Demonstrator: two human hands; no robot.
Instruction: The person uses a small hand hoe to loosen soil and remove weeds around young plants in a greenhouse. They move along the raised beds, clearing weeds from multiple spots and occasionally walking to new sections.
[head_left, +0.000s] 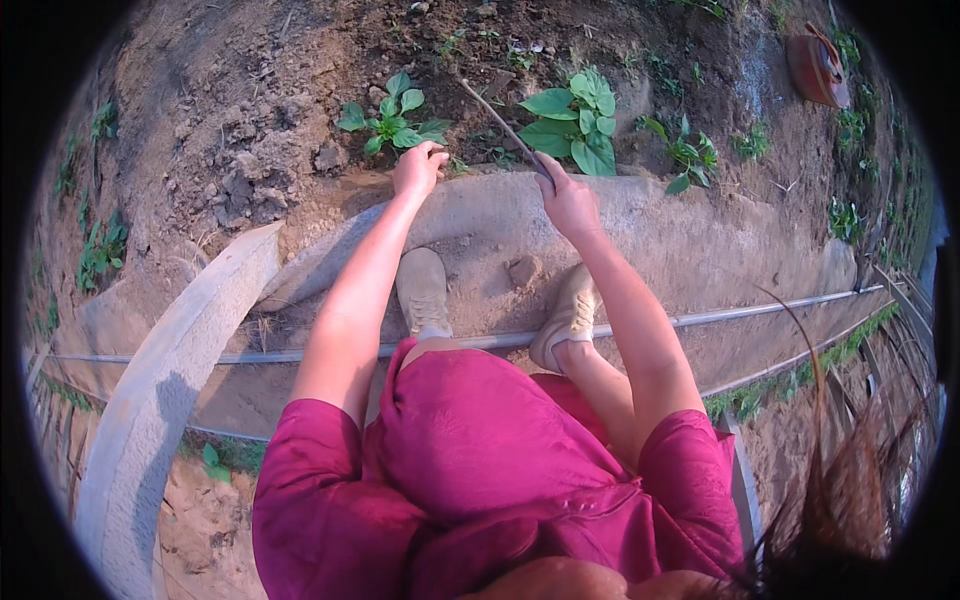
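Observation:
My left hand (421, 169) is low at the soil, fingers curled inward beside a small leafy pepper-like plant (388, 126). Whether anything is pinched between its fingertips is too small to make out. In my right hand (566, 196) is a slim, slightly curved brown tool (495, 116), perhaps a blade or a stick; its far end points up and left over the soil between two plants. A broader-leaved green plant (577, 124) grows just beyond the right hand. Small weeds (459, 163) lie close to the left fingertips.
A grey fabric sheet (660, 217) edges the bed under my shoes (424, 289). Across it runs a thin pipe (705, 319). A concrete post (176, 367) slants up at the left. Another seedling (690, 157) grows to the right, and a brown bag (816, 69) lies farther off.

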